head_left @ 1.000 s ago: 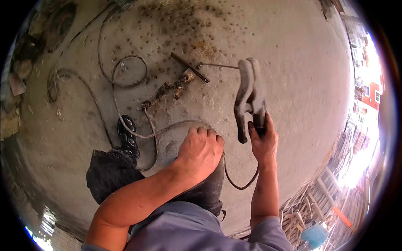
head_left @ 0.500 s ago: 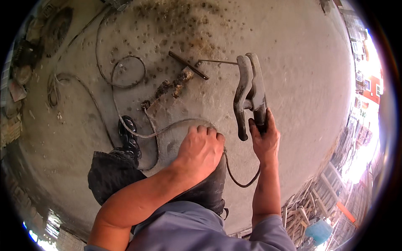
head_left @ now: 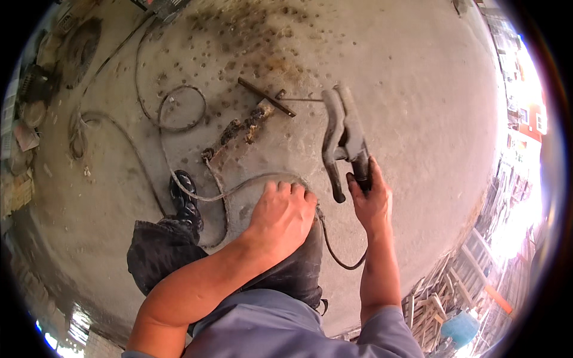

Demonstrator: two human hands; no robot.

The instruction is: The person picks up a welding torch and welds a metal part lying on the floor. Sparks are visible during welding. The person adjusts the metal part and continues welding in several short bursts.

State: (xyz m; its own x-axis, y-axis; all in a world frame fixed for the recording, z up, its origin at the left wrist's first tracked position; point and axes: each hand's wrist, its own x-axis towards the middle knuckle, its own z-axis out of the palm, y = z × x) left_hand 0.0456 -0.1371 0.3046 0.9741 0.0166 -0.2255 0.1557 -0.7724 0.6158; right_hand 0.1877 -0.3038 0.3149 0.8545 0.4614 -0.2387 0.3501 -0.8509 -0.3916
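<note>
My right hand (head_left: 372, 194) grips the dark handle of a welding electrode holder (head_left: 353, 128). A thin welding rod (head_left: 303, 99) sticks out leftward from its jaws. The rod's tip is next to a small dark metal piece (head_left: 280, 94), by a flat metal bar (head_left: 265, 96); I cannot tell if it touches. The bar lies across the end of a rusty, crusted metal piece (head_left: 237, 129) on the floor. My left hand (head_left: 285, 212) rests closed over my bent knee, fingers curled down and fingertips hidden.
A long cable (head_left: 182, 127) loops over the concrete floor (head_left: 436, 149), passing my black shoe (head_left: 185, 197). Another cable (head_left: 343, 265) hangs below my right hand. A tyre (head_left: 83, 51) lies at the far left. Wood scraps (head_left: 430, 301) and a blue container (head_left: 459, 329) are at the lower right.
My right hand has moved slightly left with the electrode holder, and the rod's tip has shifted a little down and left. My left hand stays on the knee.
</note>
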